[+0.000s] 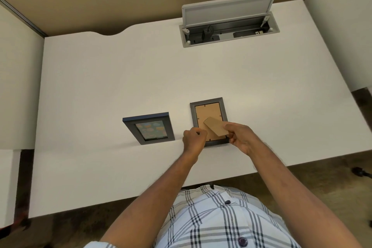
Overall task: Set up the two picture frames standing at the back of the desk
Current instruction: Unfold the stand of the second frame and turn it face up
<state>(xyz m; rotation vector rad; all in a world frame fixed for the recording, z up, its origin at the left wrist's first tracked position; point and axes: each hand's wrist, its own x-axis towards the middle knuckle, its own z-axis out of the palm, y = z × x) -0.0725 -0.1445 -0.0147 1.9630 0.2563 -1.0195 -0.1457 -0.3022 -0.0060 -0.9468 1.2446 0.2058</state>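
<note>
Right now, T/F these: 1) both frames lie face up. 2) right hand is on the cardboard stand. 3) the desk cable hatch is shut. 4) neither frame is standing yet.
1) Both frames lie face up. False: the left frame shows its picture, but the right frame lies back up.
2) The right hand holds the cardboard easel stand. True.
3) The cable hatch is shut. False: its lid is raised.
4) Neither frame stands yet. True: both lie flat on the desk, with the left hand at the right frame's lower left corner.
</note>
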